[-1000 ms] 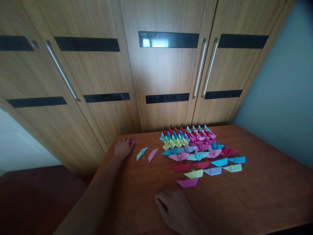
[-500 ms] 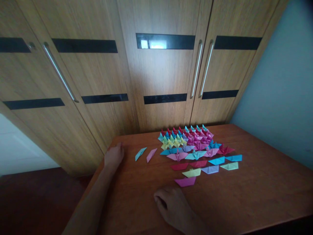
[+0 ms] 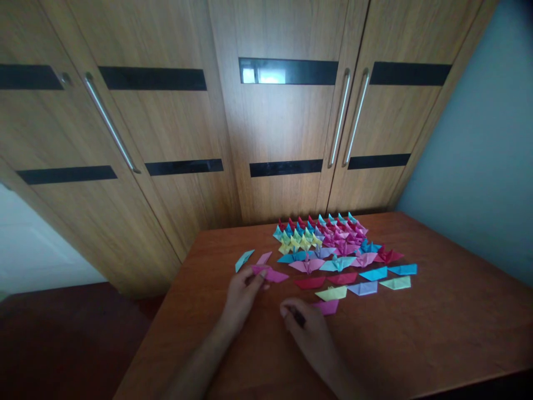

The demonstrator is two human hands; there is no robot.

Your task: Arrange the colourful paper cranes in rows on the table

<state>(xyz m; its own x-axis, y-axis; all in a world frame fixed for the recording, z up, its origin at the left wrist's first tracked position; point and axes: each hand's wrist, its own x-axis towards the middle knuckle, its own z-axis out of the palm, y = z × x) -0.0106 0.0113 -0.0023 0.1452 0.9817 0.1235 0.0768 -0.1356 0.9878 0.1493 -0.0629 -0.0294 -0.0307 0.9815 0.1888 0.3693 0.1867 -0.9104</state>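
Observation:
My left hand [image 3: 244, 294] pinches a magenta folded paper piece [image 3: 275, 274] between thumb and fingers, a little above the table. Curled in loosely, my right hand [image 3: 306, 328] has its thumb near the fingertips, and nothing shows in it. Just behind it lies another magenta folded piece [image 3: 328, 306], partly hidden by the hand. A light teal folded piece [image 3: 244, 259] and a pink folded piece [image 3: 264, 258] rest beyond my left hand, the pink one partly covered. Rows of folded paper cranes [image 3: 320, 236] in several colours stand at the back of the table.
Flat folded pieces lie in front of the cranes, among them a red one [image 3: 310, 283], a yellow one [image 3: 332, 293], a lilac one [image 3: 363, 288] and a blue one [image 3: 373, 273]. The brown table [image 3: 437, 328] meets a wooden wardrobe [image 3: 283, 128] behind.
My left hand has come from the table's left edge toward the middle and now holds the magenta folded piece. My right hand has shifted slightly right and up, covering part of the magenta piece there.

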